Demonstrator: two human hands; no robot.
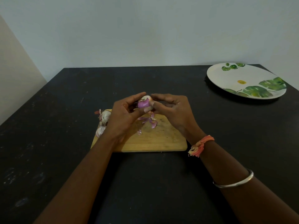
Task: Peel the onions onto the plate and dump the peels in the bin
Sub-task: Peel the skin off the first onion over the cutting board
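A small purple onion (144, 103) with part of its skin off is held above the wooden cutting board (155, 139). My left hand (124, 113) grips it from the left, and my right hand (171, 109) pinches it from the right with thumb and fingers. Loose purple peels (149, 121) lie on the board under my hands. Two unpeeled onions (104, 117) sit at the board's left edge, one partly behind my left wrist. The white plate (229, 81) with green leaf prints stands at the table's far right. No bin is in view.
The black table (64, 126) runs back to a pale wall. The plate sits close to the table's right rear corner. My right wrist wears an orange thread band (202, 144) and a metal bangle (234, 181).
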